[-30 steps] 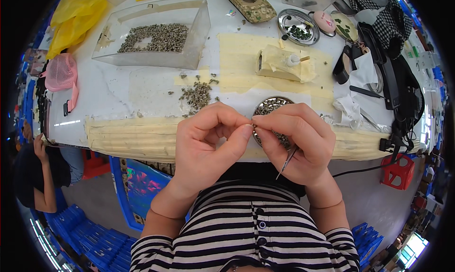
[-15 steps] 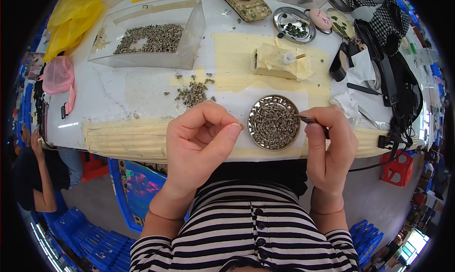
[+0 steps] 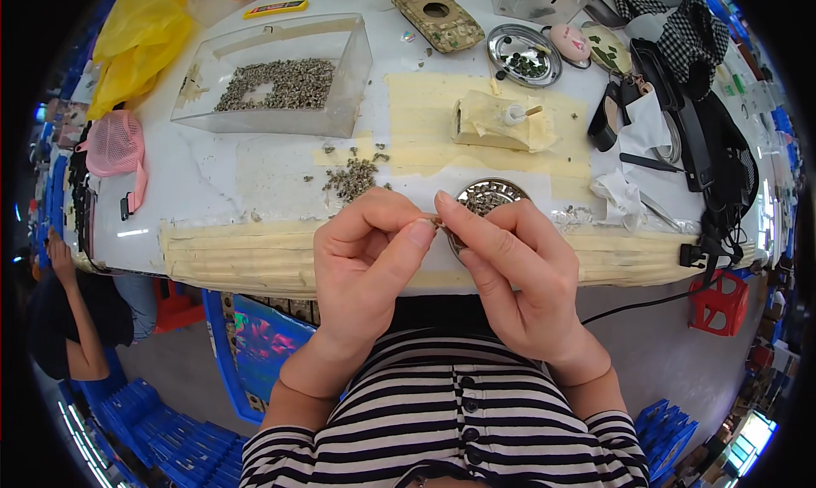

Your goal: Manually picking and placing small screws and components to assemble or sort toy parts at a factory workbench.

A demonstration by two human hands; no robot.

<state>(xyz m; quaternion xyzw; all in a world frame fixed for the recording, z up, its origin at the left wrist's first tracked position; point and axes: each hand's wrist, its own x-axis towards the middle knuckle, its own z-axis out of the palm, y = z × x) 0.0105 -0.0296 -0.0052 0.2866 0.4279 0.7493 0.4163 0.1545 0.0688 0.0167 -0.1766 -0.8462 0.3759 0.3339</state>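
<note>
My left hand (image 3: 361, 263) pinches a tiny brownish-metal part (image 3: 435, 221) between thumb and forefinger. Against those fingertips comes my right hand (image 3: 527, 271), its fingers closed; the dark tweezers it held a moment ago are mostly hidden behind them. Beneath and beyond the right hand sits a round metal dish (image 3: 516, 186) of small metal parts, its near side covered by the hand. A loose pile of similar metal parts (image 3: 353, 179) lies on the table just beyond my left hand.
A clear plastic box (image 3: 353, 88) holds more metal parts at the far left. A tape-wrapped block (image 3: 489, 127) with a small white pot stands beyond the dish. Farther back are a camouflage model hull (image 3: 442, 25) and a metal tray (image 3: 548, 73) of dark bits. Yellow tape lines the table edge (image 3: 238, 254).
My right hand has moved left from the dish to meet my left fingertips, now covering part of the dish. My left hand keeps its pinch. The view has shifted slightly.
</note>
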